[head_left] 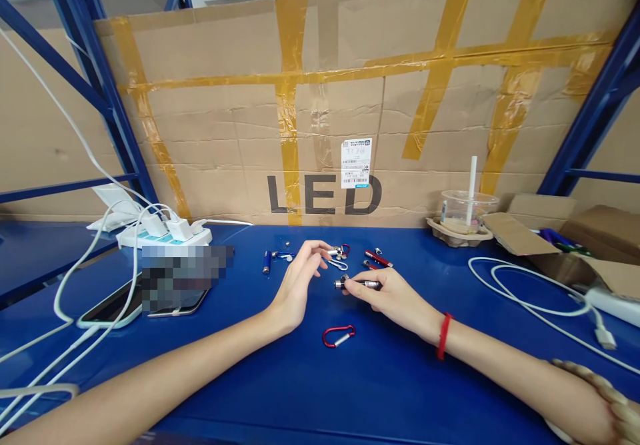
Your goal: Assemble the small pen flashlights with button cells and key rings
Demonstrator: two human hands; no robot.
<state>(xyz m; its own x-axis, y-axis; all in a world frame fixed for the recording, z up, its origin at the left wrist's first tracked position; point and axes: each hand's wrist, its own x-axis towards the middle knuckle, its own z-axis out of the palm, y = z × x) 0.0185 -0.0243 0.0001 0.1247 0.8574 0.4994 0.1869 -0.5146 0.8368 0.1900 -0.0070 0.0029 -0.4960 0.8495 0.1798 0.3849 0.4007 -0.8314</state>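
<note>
Between the thumb and fingers of my right hand point(390, 292) is a small black flashlight point(370, 284), lying level with its silver end to the left. My left hand point(297, 285) is open, fingers stretched forward over small metal parts point(334, 251); whether the fingertips touch them I cannot tell. Just beyond the hands lie a silver carabiner point(338, 264) and a red flashlight-like tube point(379, 258). Left of my left hand, a blue tube point(267, 262) rests beside another blue piece point(283, 255). A red carabiner point(339, 336) lies nearer to me, apart from both hands.
A white power strip point(200, 237) with plugs and cables stands at the left, near phones point(113, 305). At the right are a plastic cup point(467, 208) with a straw, a coiled white cable point(525, 298) and an opened carton point(600, 242). Taped cardboard point(225, 145) backs the blue table.
</note>
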